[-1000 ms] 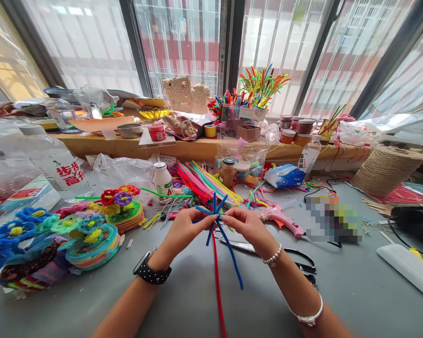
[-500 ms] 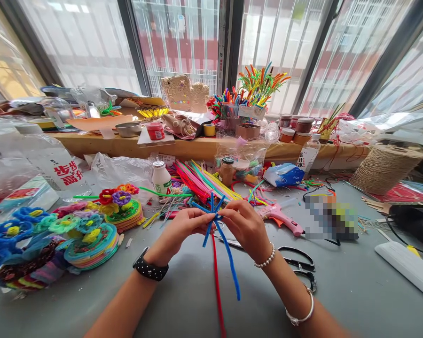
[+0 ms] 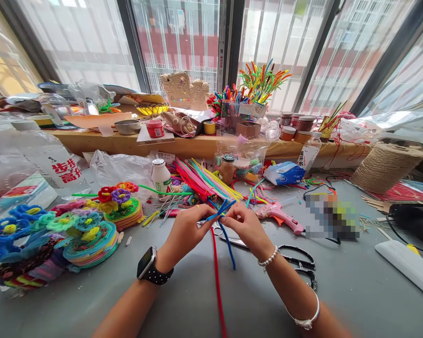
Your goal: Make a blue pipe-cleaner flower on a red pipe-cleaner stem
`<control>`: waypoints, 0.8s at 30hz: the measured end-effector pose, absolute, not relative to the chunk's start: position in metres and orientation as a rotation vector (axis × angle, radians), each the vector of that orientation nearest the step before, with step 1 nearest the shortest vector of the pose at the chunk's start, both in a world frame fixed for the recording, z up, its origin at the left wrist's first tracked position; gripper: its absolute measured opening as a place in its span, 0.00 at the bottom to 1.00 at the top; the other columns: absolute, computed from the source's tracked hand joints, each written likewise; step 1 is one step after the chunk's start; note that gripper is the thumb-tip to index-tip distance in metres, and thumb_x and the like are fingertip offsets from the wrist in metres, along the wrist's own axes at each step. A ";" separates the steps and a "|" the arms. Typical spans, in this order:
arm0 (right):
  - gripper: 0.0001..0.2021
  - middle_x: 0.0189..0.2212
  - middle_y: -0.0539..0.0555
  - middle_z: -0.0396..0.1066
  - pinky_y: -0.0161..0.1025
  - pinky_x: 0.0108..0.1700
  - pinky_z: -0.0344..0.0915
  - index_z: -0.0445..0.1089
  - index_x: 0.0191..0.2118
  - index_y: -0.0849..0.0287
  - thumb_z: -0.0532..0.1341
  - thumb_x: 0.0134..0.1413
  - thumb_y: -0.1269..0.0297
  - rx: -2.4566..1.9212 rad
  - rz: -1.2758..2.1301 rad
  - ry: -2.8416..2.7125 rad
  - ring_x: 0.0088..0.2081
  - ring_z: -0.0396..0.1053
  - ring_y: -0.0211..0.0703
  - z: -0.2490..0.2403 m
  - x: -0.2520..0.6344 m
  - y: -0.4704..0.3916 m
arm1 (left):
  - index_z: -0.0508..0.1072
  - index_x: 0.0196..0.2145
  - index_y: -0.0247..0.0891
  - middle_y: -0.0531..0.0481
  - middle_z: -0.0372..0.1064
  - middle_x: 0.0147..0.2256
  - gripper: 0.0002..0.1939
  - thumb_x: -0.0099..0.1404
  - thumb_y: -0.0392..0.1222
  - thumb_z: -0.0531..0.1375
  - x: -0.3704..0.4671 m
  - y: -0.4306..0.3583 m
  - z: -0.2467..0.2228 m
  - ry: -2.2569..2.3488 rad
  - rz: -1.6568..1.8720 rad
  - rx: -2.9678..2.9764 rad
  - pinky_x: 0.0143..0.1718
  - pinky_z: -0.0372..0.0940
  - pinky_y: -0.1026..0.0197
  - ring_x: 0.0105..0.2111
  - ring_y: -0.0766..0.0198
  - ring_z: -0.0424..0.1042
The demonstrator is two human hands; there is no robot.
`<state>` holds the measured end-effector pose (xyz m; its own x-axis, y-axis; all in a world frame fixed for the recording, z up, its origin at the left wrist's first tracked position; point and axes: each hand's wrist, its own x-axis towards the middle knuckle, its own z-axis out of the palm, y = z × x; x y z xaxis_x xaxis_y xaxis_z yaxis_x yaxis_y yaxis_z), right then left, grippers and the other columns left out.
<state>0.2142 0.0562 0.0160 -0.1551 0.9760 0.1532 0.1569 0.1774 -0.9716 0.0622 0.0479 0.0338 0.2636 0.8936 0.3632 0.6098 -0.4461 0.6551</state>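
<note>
Between my two hands is a blue pipe cleaner (image 3: 227,244), bent into several spokes at the top, with one long end hanging down toward the table. My left hand (image 3: 188,232) pinches the crossing of the spokes from the left. From the right, my right hand (image 3: 248,230) pinches the same blue piece, its fingertips close to the left ones. A red pipe cleaner (image 3: 216,281) lies on the grey table beneath, running toward me. Behind my right wrist lie scissors (image 3: 298,257) with black handles, partly hidden by the hand and arm.
Pipe-cleaner flowers on round layered bases (image 3: 91,244) stand at left. A pink glue gun (image 3: 282,217) lies right of my hands. Bundled pipe cleaners (image 3: 197,180), a white bottle (image 3: 161,178) and a brown jar (image 3: 227,170) are behind. A twine spool (image 3: 387,166) stands at right.
The blue spokes have tilted and drawn closer together, and the hanging end has swung slightly left and up. My left wrist has turned, so the watch face shows.
</note>
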 end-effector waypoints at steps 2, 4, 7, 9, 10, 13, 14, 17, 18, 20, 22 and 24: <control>0.06 0.17 0.47 0.55 0.32 0.22 0.50 0.60 0.17 0.62 0.57 0.37 0.68 -1.118 1.451 -1.315 0.22 0.53 0.33 0.016 0.214 0.057 | 0.71 0.26 0.40 0.51 0.70 0.26 0.08 0.55 0.43 0.54 0.063 0.046 0.035 1.294 0.988 2.180 0.30 0.56 0.65 0.27 0.64 0.64; 0.06 0.16 0.46 0.54 0.31 0.20 0.49 0.61 0.18 0.62 0.56 0.38 0.66 -1.088 1.593 -1.252 0.20 0.51 0.31 0.015 0.216 0.058 | 0.71 0.26 0.39 0.51 0.70 0.26 0.08 0.54 0.43 0.54 0.063 0.046 0.036 1.259 1.003 2.147 0.31 0.57 0.65 0.27 0.64 0.65; 0.08 0.18 0.48 0.56 0.30 0.20 0.48 0.63 0.20 0.63 0.56 0.40 0.63 -1.040 1.624 -1.280 0.21 0.52 0.32 0.018 0.219 0.058 | 0.70 0.24 0.37 0.51 0.69 0.25 0.09 0.53 0.45 0.56 0.064 0.046 0.039 1.265 1.050 1.929 0.30 0.58 0.66 0.27 0.64 0.66; 0.10 0.21 0.49 0.59 0.31 0.21 0.50 0.65 0.22 0.63 0.56 0.43 0.61 -1.024 1.490 -1.399 0.23 0.54 0.33 0.021 0.222 0.059 | 0.70 0.23 0.36 0.51 0.70 0.24 0.10 0.52 0.46 0.57 0.065 0.047 0.042 1.277 1.032 1.704 0.28 0.59 0.66 0.26 0.65 0.66; 0.10 0.23 0.50 0.61 0.31 0.23 0.52 0.66 0.24 0.62 0.55 0.45 0.61 -1.026 1.343 -1.487 0.24 0.55 0.34 0.023 0.224 0.058 | 0.70 0.22 0.35 0.51 0.70 0.22 0.10 0.51 0.46 0.57 0.065 0.048 0.043 1.283 1.017 1.598 0.27 0.59 0.66 0.25 0.65 0.67; 0.07 0.30 0.53 0.62 0.35 0.29 0.58 0.67 0.33 0.60 0.56 0.46 0.65 -1.008 0.738 -1.747 0.30 0.59 0.37 0.025 0.227 0.058 | 0.69 0.21 0.34 0.51 0.70 0.20 0.11 0.49 0.46 0.59 0.064 0.049 0.044 1.313 0.997 1.378 0.26 0.60 0.65 0.23 0.65 0.67; 0.09 0.33 0.54 0.61 0.36 0.32 0.59 0.66 0.36 0.59 0.57 0.45 0.67 -0.977 0.558 -1.817 0.32 0.59 0.39 0.024 0.228 0.057 | 0.69 0.21 0.34 0.51 0.70 0.20 0.11 0.48 0.46 0.59 0.064 0.049 0.044 1.315 0.989 1.343 0.26 0.60 0.65 0.22 0.66 0.67; 0.08 0.33 0.55 0.60 0.38 0.38 0.60 0.67 0.36 0.58 0.56 0.48 0.68 -0.862 0.206 -1.996 0.37 0.60 0.41 0.020 0.226 0.057 | 0.70 0.22 0.33 0.50 0.70 0.20 0.12 0.48 0.46 0.60 0.065 0.049 0.044 1.318 0.950 1.318 0.27 0.61 0.65 0.23 0.66 0.67; 0.06 0.32 0.55 0.61 0.38 0.38 0.60 0.67 0.35 0.58 0.56 0.49 0.67 -0.838 0.129 -2.032 0.36 0.60 0.41 0.018 0.225 0.057 | 0.70 0.22 0.33 0.49 0.70 0.20 0.12 0.48 0.46 0.60 0.065 0.048 0.043 1.319 0.943 1.328 0.28 0.61 0.64 0.23 0.66 0.67; 0.05 0.30 0.55 0.62 0.37 0.36 0.61 0.67 0.33 0.58 0.54 0.51 0.67 -0.818 0.011 -2.072 0.35 0.60 0.41 0.017 0.225 0.057 | 0.70 0.21 0.32 0.49 0.70 0.20 0.12 0.48 0.47 0.59 0.066 0.048 0.042 1.315 0.935 1.347 0.28 0.62 0.64 0.23 0.66 0.67; 0.06 0.29 0.55 0.63 0.37 0.35 0.61 0.67 0.32 0.59 0.53 0.52 0.67 -0.799 -0.057 -2.095 0.34 0.60 0.41 0.017 0.225 0.057 | 0.70 0.22 0.32 0.49 0.70 0.21 0.13 0.48 0.47 0.59 0.065 0.048 0.042 1.295 0.918 1.329 0.29 0.62 0.63 0.24 0.65 0.67; 0.07 0.29 0.55 0.63 0.37 0.35 0.61 0.67 0.32 0.60 0.52 0.53 0.68 -0.773 -0.091 -2.125 0.34 0.60 0.41 0.020 0.225 0.057 | 0.70 0.22 0.32 0.49 0.70 0.21 0.13 0.47 0.47 0.60 0.064 0.049 0.041 1.266 0.889 1.285 0.30 0.62 0.63 0.25 0.64 0.68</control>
<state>0.2253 0.0568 0.0196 -0.4470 0.4943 0.7456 0.5561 0.8064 -0.2012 0.0638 0.0490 0.0410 0.1564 0.9735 -0.1668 0.1734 0.1392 0.9750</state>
